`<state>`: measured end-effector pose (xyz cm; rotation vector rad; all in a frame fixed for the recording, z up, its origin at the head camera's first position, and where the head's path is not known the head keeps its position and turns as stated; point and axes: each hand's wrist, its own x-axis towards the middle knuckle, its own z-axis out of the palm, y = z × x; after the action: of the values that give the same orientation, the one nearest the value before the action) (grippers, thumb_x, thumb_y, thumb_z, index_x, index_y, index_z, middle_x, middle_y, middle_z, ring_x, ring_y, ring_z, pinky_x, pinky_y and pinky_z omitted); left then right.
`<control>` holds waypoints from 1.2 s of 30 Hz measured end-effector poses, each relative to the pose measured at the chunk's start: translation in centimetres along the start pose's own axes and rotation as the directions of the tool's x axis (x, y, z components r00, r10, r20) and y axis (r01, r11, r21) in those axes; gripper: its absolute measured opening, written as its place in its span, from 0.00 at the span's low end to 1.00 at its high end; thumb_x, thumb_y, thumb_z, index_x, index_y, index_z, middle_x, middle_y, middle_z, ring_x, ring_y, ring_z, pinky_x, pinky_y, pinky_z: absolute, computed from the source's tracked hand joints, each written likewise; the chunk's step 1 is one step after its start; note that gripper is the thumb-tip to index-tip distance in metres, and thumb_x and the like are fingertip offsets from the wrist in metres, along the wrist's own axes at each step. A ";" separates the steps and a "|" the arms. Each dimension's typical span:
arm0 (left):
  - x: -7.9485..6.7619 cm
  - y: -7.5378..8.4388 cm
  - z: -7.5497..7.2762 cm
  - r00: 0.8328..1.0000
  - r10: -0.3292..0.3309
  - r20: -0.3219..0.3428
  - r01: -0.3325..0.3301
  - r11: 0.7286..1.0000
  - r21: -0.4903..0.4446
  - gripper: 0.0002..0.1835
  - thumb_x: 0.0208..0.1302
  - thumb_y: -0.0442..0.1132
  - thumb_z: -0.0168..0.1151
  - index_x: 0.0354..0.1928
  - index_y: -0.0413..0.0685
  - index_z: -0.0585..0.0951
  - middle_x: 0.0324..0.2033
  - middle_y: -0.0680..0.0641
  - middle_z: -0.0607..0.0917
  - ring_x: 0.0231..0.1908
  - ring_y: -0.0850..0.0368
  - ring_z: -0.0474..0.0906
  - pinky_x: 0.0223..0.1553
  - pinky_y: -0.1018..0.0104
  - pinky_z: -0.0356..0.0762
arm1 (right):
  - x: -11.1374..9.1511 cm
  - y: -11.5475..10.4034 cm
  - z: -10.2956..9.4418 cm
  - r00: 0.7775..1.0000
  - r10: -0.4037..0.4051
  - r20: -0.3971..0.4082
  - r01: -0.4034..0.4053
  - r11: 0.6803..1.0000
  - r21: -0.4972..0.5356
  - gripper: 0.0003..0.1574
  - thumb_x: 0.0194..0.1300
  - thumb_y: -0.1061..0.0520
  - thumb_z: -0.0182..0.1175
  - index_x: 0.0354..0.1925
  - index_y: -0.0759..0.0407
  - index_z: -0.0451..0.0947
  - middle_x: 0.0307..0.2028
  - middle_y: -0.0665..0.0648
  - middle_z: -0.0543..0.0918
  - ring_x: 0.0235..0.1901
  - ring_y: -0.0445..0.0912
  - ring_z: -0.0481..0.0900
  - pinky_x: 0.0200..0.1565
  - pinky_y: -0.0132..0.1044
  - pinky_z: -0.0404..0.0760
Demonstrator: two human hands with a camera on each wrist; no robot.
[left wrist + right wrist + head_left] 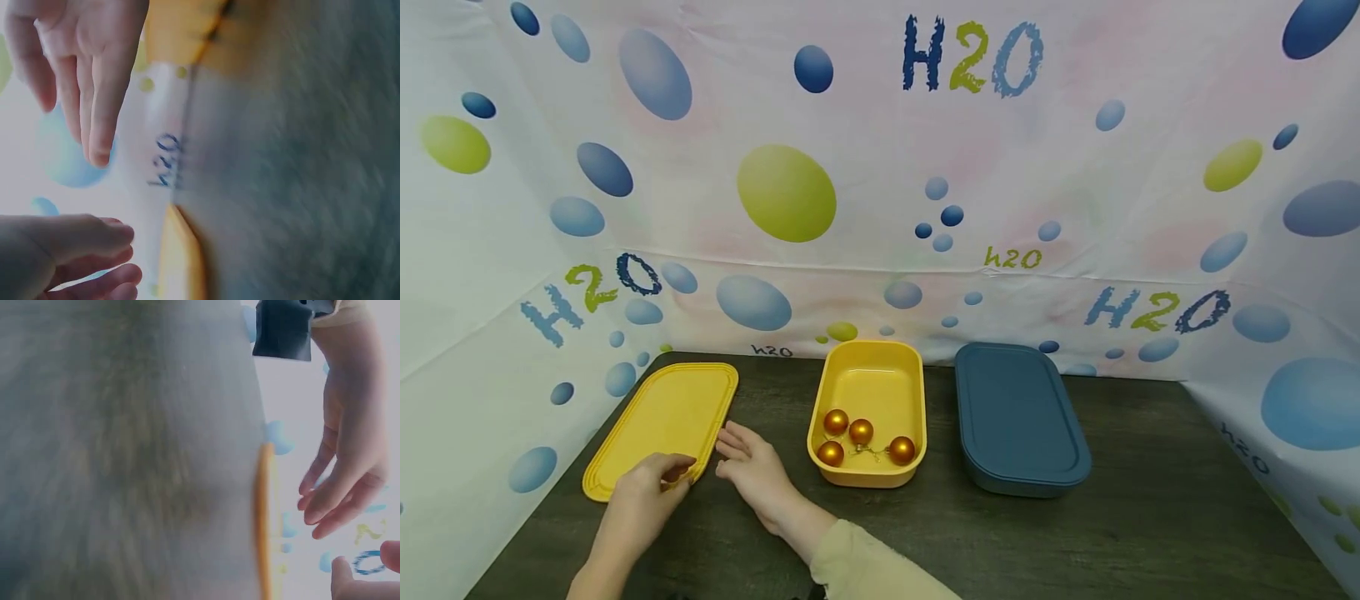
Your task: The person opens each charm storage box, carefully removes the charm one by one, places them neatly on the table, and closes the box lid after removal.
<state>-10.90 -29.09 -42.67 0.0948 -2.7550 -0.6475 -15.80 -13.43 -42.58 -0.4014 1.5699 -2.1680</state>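
Yellow lid [662,412] is being overlapped by the loosely curled left hand [643,500], contact perhaps being hidden, and flanked by the right hand [756,475], fingers relaxed, extended.

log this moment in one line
left hand: empty, over yellow lid; right hand: empty, beside it; yellow box: four orange balls; blue box: lidded

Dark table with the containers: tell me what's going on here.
A person's left hand and right hand are by the yellow lid, neither visibly holding anything. The lid lies flat on the left of the table. To its right, the yellow container stands open with four shiny orange balls inside; the blue container farther right is covered.
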 end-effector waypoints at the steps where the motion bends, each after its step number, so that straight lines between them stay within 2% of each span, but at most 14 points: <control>1: 0.0 0.5 -0.2 1.000 0.008 -0.017 -0.008 1.000 -0.018 0.12 0.50 0.25 0.69 0.39 0.31 0.83 0.32 0.41 0.83 0.31 0.46 0.80 0.34 0.50 0.80 | -0.4 -0.6 -0.4 1.000 -0.006 0.015 0.006 1.000 -0.009 0.34 0.60 0.73 0.54 0.65 0.63 0.66 0.59 0.57 0.74 0.59 0.49 0.72 0.56 0.40 0.74; 4: -0.3 2.4 -0.7 0.997 0.040 -0.067 -0.044 0.997 -0.063 0.12 0.52 0.25 0.68 0.40 0.33 0.83 0.34 0.41 0.83 0.32 0.47 0.80 0.31 0.54 0.82 | -1.5 -2.2 -1.8 0.996 -0.028 0.084 0.032 0.999 -0.038 0.33 0.63 0.71 0.54 0.66 0.61 0.65 0.59 0.55 0.74 0.59 0.48 0.72 0.55 0.37 0.75; 9: -0.7 6.6 -1.3 0.982 0.103 -0.155 -0.122 0.985 -0.118 0.12 0.53 0.27 0.69 0.41 0.40 0.84 0.35 0.47 0.83 0.31 0.55 0.79 0.31 0.61 0.82 | -3.4 -5.2 -4.5 0.973 -0.090 0.214 0.108 0.991 -0.074 0.31 0.69 0.68 0.51 0.69 0.60 0.61 0.63 0.56 0.70 0.63 0.51 0.68 0.56 0.34 0.73; 13: -0.8 9.5 -0.9 0.961 0.180 -0.209 -0.209 0.970 -0.125 0.13 0.53 0.27 0.70 0.42 0.46 0.84 0.34 0.54 0.82 0.29 0.62 0.77 0.30 0.66 0.79 | -4.8 -7.3 -6.8 0.958 -0.148 0.245 0.187 0.972 -0.142 0.31 0.71 0.66 0.51 0.69 0.57 0.60 0.65 0.55 0.68 0.64 0.50 0.66 0.58 0.34 0.71; 15: -1.0 10.7 -0.5 0.952 0.216 -0.216 -0.250 0.958 -0.144 0.15 0.52 0.27 0.70 0.43 0.47 0.84 0.35 0.55 0.81 0.30 0.63 0.77 0.30 0.67 0.78 | -5.5 -8.0 -8.0 0.950 -0.180 0.255 0.235 0.951 -0.201 0.32 0.70 0.67 0.51 0.70 0.57 0.60 0.66 0.56 0.67 0.64 0.49 0.66 0.59 0.34 0.70; 19: -1.1 12.5 0.7 0.952 0.247 -0.182 -0.283 0.936 -0.211 0.18 0.53 0.27 0.70 0.46 0.49 0.82 0.40 0.55 0.80 0.33 0.63 0.77 0.33 0.67 0.79 | -6.9 -9.0 -10.8 0.941 -0.188 0.280 0.271 0.916 -0.295 0.33 0.70 0.67 0.52 0.70 0.59 0.59 0.67 0.58 0.64 0.66 0.52 0.63 0.60 0.34 0.69; 23: -0.9 13.8 1.9 0.956 0.268 -0.121 -0.292 0.911 -0.290 0.21 0.53 0.27 0.70 0.49 0.52 0.80 0.44 0.55 0.79 0.38 0.65 0.77 0.36 0.68 0.80 | -8.2 -9.6 -13.5 0.938 -0.177 0.297 0.281 0.890 -0.360 0.33 0.71 0.62 0.54 0.70 0.62 0.58 0.68 0.60 0.63 0.65 0.54 0.63 0.60 0.35 0.70; 29: -0.8 15.4 3.5 0.953 0.299 -0.041 -0.283 0.837 -0.469 0.24 0.56 0.27 0.67 0.53 0.56 0.78 0.47 0.58 0.77 0.41 0.66 0.76 0.37 0.68 0.80 | -10.1 -10.5 -17.3 0.936 -0.216 0.277 0.325 0.834 -0.447 0.35 0.70 0.58 0.56 0.71 0.56 0.57 0.69 0.58 0.61 0.65 0.52 0.64 0.59 0.40 0.71; 32: -0.8 16.4 4.2 0.950 0.312 -0.006 -0.266 0.799 -0.539 0.25 0.58 0.27 0.66 0.55 0.56 0.77 0.48 0.58 0.77 0.42 0.63 0.76 0.38 0.67 0.80 | -11.2 -10.8 -19.1 0.944 -0.220 0.245 0.321 0.780 -0.537 0.37 0.69 0.55 0.57 0.72 0.49 0.57 0.69 0.54 0.61 0.66 0.50 0.62 0.62 0.48 0.67; 36: -0.7 17.8 5.4 0.937 0.350 0.020 -0.262 0.737 -0.623 0.24 0.60 0.28 0.64 0.57 0.54 0.75 0.50 0.55 0.76 0.46 0.57 0.76 0.41 0.64 0.81 | -12.3 -11.2 -21.3 0.950 -0.242 0.195 0.310 0.676 -0.669 0.41 0.66 0.52 0.61 0.72 0.42 0.56 0.70 0.48 0.60 0.68 0.50 0.59 0.64 0.58 0.59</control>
<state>-11.76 -10.82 -39.54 -0.5607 -2.4356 -1.4482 -17.18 13.24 -38.43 -1.0161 2.3685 -1.6125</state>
